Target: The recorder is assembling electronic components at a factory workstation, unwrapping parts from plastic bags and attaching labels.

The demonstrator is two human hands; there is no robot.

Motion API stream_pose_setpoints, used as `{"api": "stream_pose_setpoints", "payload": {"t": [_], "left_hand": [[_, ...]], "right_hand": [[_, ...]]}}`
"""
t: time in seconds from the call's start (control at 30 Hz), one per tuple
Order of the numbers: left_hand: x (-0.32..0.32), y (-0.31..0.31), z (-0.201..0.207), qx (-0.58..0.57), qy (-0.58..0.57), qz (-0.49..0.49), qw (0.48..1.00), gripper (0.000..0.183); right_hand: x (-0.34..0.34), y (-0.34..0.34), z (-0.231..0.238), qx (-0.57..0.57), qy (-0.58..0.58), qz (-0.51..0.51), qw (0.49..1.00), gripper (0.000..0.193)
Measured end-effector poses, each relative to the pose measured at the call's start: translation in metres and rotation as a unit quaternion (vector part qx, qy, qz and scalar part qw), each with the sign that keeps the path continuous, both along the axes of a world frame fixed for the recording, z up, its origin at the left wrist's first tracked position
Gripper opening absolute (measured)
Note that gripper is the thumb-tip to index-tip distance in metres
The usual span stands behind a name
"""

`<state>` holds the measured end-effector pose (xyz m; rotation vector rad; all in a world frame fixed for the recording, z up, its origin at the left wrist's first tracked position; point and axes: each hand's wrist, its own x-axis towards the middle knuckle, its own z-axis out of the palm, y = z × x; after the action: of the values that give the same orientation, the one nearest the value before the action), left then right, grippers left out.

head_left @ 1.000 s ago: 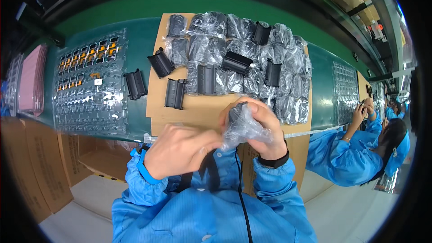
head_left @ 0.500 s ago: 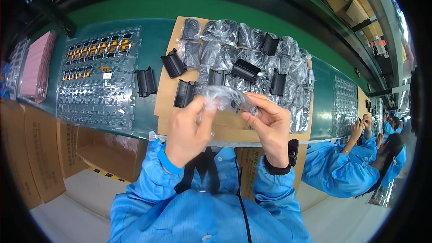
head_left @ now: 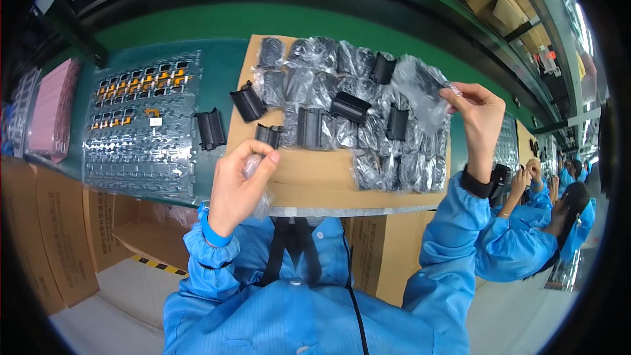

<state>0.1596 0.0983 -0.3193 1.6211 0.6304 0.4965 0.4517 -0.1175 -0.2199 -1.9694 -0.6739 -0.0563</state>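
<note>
My left hand [head_left: 242,181] is closed around a crumpled clear plastic film [head_left: 262,205], low at the front edge of the cardboard sheet. Over the right side of the sheet, my right hand [head_left: 474,113] pinches the corner of a clear plastic bag [head_left: 420,95]. Something dark shows through this blurred bag; whether it lies inside or beneath, I cannot tell. Rows of bagged black parts [head_left: 312,89] cover much of the cardboard. Unwrapped black plastic housings lie among them, one on top near the middle [head_left: 349,107] and another at the left [head_left: 248,102]. Beyond my left hand sits a partly hidden housing [head_left: 268,135].
Left on the green bench [head_left: 227,59] lies a clear tray [head_left: 141,158] with orange-and-black flex parts, beside a loose black housing [head_left: 210,129]. A pink stack [head_left: 52,112] stands farther left. Cardboard boxes [head_left: 59,223] stand below. A co-worker in blue [head_left: 519,243] sits at the right.
My hands have moved apart. The right one went far and right with the plastic bag; the left drew back left and nearer, with crumpled film in it.
</note>
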Motion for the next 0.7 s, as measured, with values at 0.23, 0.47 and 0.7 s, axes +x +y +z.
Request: {"api": "stream_pose_setpoints", "payload": {"t": [0.23,0.47,0.7], "left_hand": [[-0.029,0.006,-0.008,-0.007,0.018,-0.003,1.0,0.015],[-0.054,-0.001,0.007,-0.066,-0.074,0.02,0.995,0.012],[-0.058,-0.026,0.001,0.024,-0.24,0.065,0.968,0.021]], "right_hand": [[0.039,-0.023,0.014,-0.03,-0.023,-0.02,0.999,0.01],[-0.028,0.0,0.015,0.131,-0.108,-0.017,0.985,0.014],[-0.242,0.087,-0.086,0.156,0.423,0.374,0.81,0.015]]}}
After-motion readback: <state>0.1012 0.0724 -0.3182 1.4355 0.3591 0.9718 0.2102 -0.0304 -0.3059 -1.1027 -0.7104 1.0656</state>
